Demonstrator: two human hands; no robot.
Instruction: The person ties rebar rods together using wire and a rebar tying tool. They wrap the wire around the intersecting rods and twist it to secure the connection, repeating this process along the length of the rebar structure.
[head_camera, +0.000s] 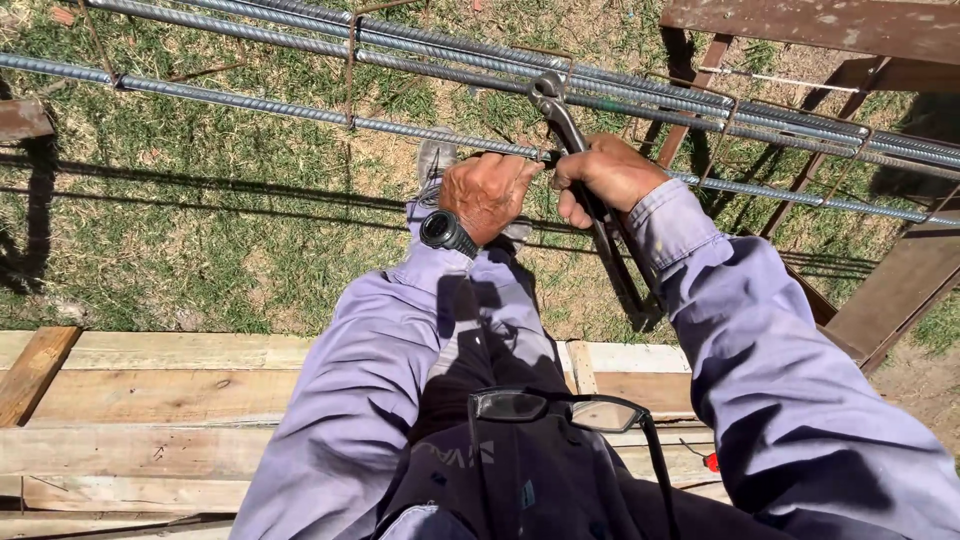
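Left hand (487, 192) closed around the ribbed steel rebar (250, 103), fingers curled over the bar beside a thin tie wire, too small to make out; right hand (607, 175) just at 3 o'clock of it, fist wrapped round the dark handles of the steel pincers (560, 115). Pincer head up at 12 o'clock from the right knuckles, jaws at the upper bars, long axis near upright and crossing the rebar, whose grey length runs from 10 o'clock to 4 o'clock. Worn planks (160, 400) below, dry grass (230, 250) beneath.
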